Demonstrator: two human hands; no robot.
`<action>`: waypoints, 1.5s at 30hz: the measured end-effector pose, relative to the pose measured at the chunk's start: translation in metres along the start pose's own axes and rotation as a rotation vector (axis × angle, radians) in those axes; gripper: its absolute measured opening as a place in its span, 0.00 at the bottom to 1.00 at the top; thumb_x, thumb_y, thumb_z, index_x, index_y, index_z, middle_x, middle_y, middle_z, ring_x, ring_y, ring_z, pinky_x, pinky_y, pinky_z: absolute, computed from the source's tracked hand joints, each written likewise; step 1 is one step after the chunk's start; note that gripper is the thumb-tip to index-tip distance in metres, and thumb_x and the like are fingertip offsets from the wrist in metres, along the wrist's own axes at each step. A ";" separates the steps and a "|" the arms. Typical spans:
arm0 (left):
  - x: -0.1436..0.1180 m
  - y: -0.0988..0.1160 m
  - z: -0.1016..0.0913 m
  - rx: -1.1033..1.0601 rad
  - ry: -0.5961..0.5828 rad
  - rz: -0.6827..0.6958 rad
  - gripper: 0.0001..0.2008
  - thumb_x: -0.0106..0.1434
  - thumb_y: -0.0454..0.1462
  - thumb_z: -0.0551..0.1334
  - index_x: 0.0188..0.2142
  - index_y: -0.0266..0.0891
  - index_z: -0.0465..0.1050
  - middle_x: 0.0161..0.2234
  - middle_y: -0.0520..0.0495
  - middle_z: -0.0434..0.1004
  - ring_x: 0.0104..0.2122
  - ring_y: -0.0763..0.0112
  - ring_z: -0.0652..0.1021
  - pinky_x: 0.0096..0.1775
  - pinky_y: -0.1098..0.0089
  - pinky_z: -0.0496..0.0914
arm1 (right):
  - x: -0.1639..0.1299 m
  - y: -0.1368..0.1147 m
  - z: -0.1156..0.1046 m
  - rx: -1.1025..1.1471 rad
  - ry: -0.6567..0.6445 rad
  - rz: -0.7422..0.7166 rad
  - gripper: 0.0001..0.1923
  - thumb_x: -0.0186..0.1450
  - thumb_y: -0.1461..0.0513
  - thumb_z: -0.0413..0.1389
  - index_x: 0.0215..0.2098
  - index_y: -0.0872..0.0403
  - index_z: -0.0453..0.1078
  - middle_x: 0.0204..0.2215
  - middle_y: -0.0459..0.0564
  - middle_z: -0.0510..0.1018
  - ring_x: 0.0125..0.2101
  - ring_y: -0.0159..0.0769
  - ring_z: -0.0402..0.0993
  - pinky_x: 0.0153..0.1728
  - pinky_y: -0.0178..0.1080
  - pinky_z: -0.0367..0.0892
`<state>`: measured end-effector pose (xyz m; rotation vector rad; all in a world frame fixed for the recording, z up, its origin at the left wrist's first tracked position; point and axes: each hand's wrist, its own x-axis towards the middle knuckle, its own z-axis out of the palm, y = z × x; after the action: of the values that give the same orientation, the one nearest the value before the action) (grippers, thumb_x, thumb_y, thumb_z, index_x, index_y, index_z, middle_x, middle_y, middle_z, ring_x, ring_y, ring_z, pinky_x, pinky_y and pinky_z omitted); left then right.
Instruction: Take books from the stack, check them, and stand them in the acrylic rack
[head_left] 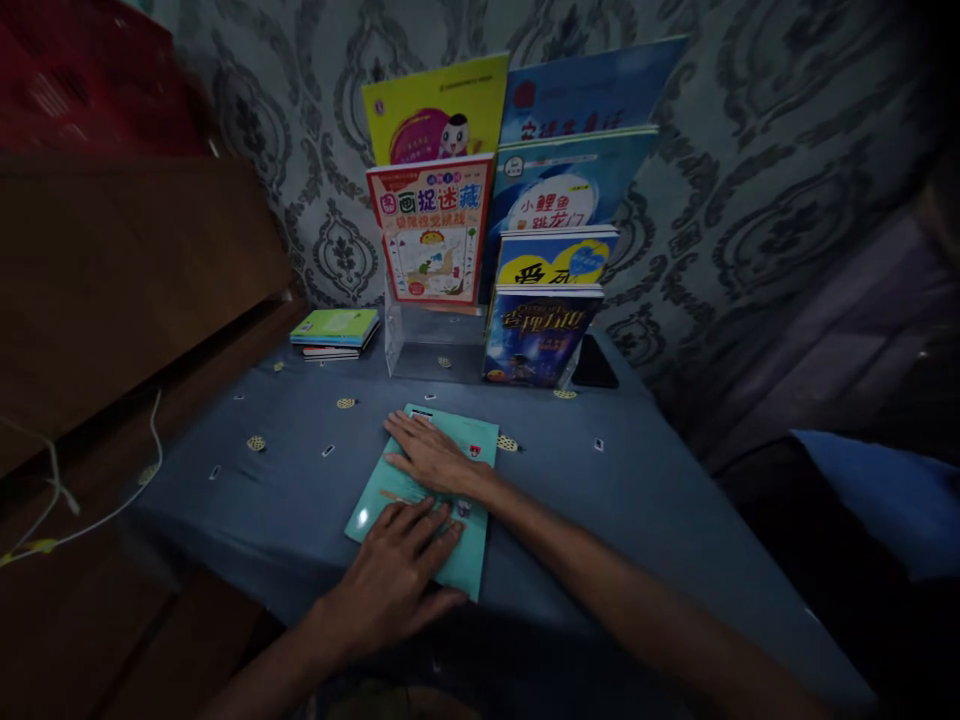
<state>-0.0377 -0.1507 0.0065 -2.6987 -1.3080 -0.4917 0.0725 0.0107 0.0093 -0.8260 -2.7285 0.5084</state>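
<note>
A thin teal book (469,555) lies shut and slightly askew on the cloth-covered table, close to its front edge. My left hand (401,565) rests on the lower part of the cover, fingers stretched out and a little apart, thumb near the bottom edge. Higher up, my right hand (431,455) lies flat across the cover, its fingertips near the top left corner. Both palms face down and neither hand grips anything. Much of the cover's picture is hidden under the hands.
Behind the book stands a clear acrylic rack (442,358) with several upright books, such as a red-bordered one (435,240) and a dark blue one (534,335). A small stack of books (335,330) sits back left. A dark flat object (596,362) lies right of the rack. A white cord (112,515) hangs at left.
</note>
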 end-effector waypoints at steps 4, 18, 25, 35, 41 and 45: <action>0.000 -0.002 0.004 0.010 0.015 0.011 0.28 0.70 0.52 0.57 0.63 0.40 0.66 0.61 0.39 0.73 0.60 0.53 0.72 0.57 0.52 0.68 | -0.014 0.031 -0.002 -0.058 0.072 0.138 0.35 0.74 0.49 0.45 0.71 0.63 0.53 0.71 0.64 0.54 0.72 0.48 0.45 0.70 0.54 0.46; 0.002 -0.004 0.000 0.046 -0.013 -0.035 0.38 0.66 0.64 0.49 0.63 0.42 0.67 0.59 0.43 0.75 0.60 0.50 0.73 0.62 0.44 0.61 | -0.093 0.062 -0.004 0.013 0.446 0.331 0.26 0.72 0.53 0.46 0.60 0.58 0.71 0.57 0.63 0.76 0.59 0.51 0.71 0.60 0.57 0.64; 0.012 -0.049 -0.027 0.247 -0.130 -0.270 0.22 0.69 0.50 0.61 0.56 0.40 0.73 0.52 0.38 0.81 0.57 0.43 0.75 0.58 0.38 0.64 | -0.095 0.048 -0.022 0.286 0.554 0.448 0.19 0.71 0.55 0.47 0.45 0.54 0.77 0.29 0.50 0.83 0.31 0.41 0.78 0.37 0.42 0.70; 0.057 -0.032 -0.017 0.217 -0.249 -0.065 0.29 0.68 0.51 0.62 0.60 0.33 0.67 0.60 0.32 0.72 0.59 0.48 0.73 0.54 0.53 0.72 | -0.093 0.039 -0.025 0.332 0.504 0.395 0.19 0.74 0.56 0.46 0.34 0.54 0.75 0.21 0.45 0.77 0.24 0.34 0.72 0.31 0.35 0.60; 0.049 -0.057 -0.021 0.168 -0.293 0.167 0.22 0.74 0.42 0.54 0.65 0.39 0.62 0.64 0.38 0.68 0.64 0.54 0.69 0.58 0.54 0.71 | -0.097 0.041 -0.024 0.323 0.497 0.333 0.16 0.74 0.58 0.47 0.46 0.54 0.76 0.32 0.50 0.82 0.34 0.39 0.77 0.39 0.38 0.66; 0.051 -0.060 -0.016 0.197 -0.205 0.246 0.20 0.76 0.39 0.49 0.61 0.34 0.66 0.59 0.35 0.74 0.60 0.51 0.73 0.54 0.54 0.74 | -0.098 0.038 -0.024 0.351 0.483 0.284 0.18 0.74 0.57 0.47 0.52 0.52 0.75 0.43 0.53 0.82 0.45 0.42 0.77 0.48 0.43 0.68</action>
<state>-0.0593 -0.0787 0.0359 -2.7436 -0.9824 -0.0581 0.1779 -0.0093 0.0033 -1.0777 -2.0241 0.7104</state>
